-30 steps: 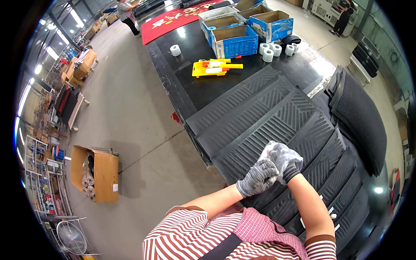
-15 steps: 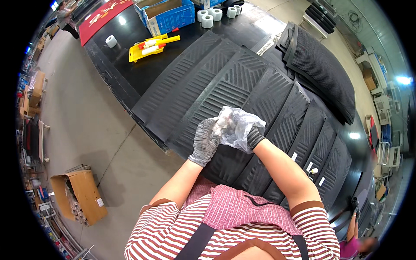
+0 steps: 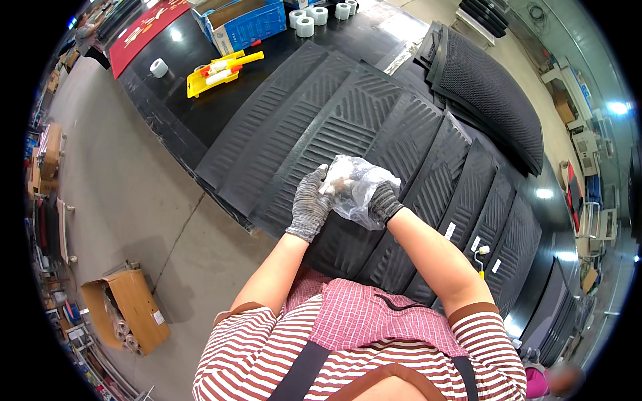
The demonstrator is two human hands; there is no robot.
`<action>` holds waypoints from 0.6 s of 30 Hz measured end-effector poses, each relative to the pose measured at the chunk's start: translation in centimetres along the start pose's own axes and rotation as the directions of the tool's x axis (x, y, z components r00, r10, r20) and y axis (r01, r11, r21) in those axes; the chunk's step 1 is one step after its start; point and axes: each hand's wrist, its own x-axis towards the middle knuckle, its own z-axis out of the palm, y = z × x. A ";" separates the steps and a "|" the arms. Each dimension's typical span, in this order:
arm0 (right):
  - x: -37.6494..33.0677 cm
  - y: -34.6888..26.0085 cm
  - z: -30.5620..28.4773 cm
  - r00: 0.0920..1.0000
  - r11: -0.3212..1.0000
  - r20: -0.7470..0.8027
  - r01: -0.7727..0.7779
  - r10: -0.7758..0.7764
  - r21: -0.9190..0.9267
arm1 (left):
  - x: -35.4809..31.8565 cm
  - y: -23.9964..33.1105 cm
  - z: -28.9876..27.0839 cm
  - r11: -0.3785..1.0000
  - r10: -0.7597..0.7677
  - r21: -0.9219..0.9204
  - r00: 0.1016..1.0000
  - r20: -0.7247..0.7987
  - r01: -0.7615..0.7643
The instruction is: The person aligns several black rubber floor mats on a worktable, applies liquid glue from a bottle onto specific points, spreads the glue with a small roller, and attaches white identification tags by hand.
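Note:
Both my hands wear grey knitted gloves and are held over a row of black ribbed rubber mats (image 3: 334,127). Between them is a crumpled clear plastic bag (image 3: 358,190) with something whitish and darker inside that I cannot make out. My left hand (image 3: 310,204) grips the bag's left side, thumb against the plastic. At the bag's right side, my right hand (image 3: 385,202) is closed, with its fingertips hidden by the film; whether it pinches the bag or something within is unclear.
A yellow tray with rollers (image 3: 217,75), a blue carton (image 3: 251,30) and several white tape rolls (image 3: 305,27) lie at the table's far side. Dark textured mats (image 3: 491,87) are stacked at right. A small roller (image 3: 483,250) rests near my right arm. A cardboard box (image 3: 130,311) stands on the floor.
My right hand has come partly out of the bag, so more of its glove shows. Both hands and the bag sit slightly farther left and up in the view, which has shifted a little.

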 end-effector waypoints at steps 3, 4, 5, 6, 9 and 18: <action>0.3 1.0 -0.7 0.999 0.999 0.043 0.029 -0.031 0.035 | 0.2 1.0 0.3 0.999 0.034 0.012 0.999 0.011 -0.034; 1.3 2.4 0.0 0.999 0.999 -0.008 0.041 -0.041 -0.008 | 0.2 2.0 0.0 0.995 0.050 0.084 0.998 0.032 -0.053; 2.6 4.3 1.1 0.997 0.997 -0.061 0.052 -0.056 -0.053 | 0.3 2.8 -0.1 0.985 0.069 0.155 0.996 0.052 -0.076; 2.8 4.4 1.3 0.992 0.992 -0.103 0.066 -0.077 -0.104 | 0.2 2.5 -0.1 0.985 0.066 0.156 0.997 0.046 -0.072; 1.8 3.0 0.5 0.998 0.904 -0.056 0.010 -0.037 -0.428 | 0.1 1.2 0.0 0.986 0.063 0.156 0.998 0.026 -0.066; -0.1 2.3 -1.1 0.955 0.800 0.056 0.275 -0.291 -0.533 | 0.3 -0.7 0.0 0.992 0.029 0.123 0.996 0.086 -0.040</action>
